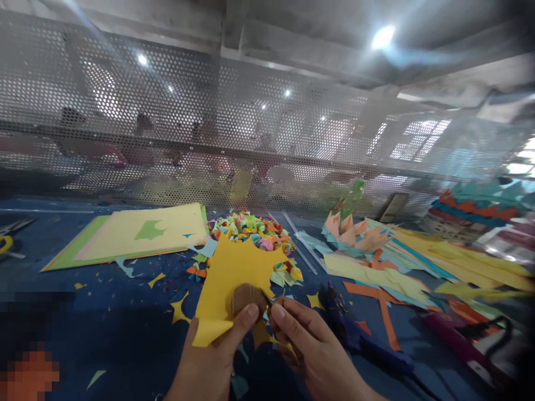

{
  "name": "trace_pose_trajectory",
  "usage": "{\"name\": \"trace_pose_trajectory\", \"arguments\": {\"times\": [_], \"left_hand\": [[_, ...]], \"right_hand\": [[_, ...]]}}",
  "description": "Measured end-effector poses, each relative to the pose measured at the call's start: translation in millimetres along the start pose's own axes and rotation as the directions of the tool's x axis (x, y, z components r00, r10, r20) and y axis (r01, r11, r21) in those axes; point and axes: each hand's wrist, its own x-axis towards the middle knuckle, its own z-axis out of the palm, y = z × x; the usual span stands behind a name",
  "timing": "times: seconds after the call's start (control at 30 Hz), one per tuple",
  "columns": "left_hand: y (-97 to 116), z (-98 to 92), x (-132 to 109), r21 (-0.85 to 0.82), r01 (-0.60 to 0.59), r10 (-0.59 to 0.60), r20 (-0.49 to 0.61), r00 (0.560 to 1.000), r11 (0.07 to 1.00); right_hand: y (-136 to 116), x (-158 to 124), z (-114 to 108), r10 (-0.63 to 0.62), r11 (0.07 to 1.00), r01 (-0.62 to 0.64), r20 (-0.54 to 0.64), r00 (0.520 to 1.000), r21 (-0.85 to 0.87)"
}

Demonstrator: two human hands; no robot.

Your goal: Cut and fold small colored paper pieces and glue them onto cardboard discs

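My left hand (pixel 217 353) is closed on a sheet of yellow paper (pixel 225 267), its thumb pressing a round brown cardboard piece (pixel 246 298) flat against it. Scalloped cuts run along the paper's upper and right edges, and its lower left corner curls over. My right hand (pixel 303 334) grips a pair of scissors (pixel 266 296); the dark blade touches the right edge of the cardboard piece, and the fingers hide most of the handles. Behind the paper lies a heap of small folded colored paper pieces (pixel 251 223). Yellow offcuts (pixel 179 309) are scattered nearby.
Stacked colored sheets (pixel 137 234) lie at left, near yellow-handled scissors (pixel 6 243). At right are a blue glue gun (pixel 376 351), a purple tool (pixel 455 345), paper strips (pixel 460 253) and pointed paper shapes (pixel 355 234). A perforated metal screen (pixel 188 122) stands behind.
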Motion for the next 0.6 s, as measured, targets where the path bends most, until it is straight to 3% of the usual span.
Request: {"name": "trace_pose_trajectory", "arguments": {"times": [0.27, 0.6], "left_hand": [[6, 1.0, 0, -0.028, 0.012, -0.011, 0.047, 0.999, 1.0], [12, -2.7, -2, 0.128, -0.001, -0.008, 0.076, 0.997, 0.992]], "right_hand": [[0, 0, -5, -0.007, 0.998, 0.014, 0.11, 0.994, -0.064], [-5, -2, -6, -0.011, 0.991, 0.032, 0.156, 0.988, -0.128]]}}
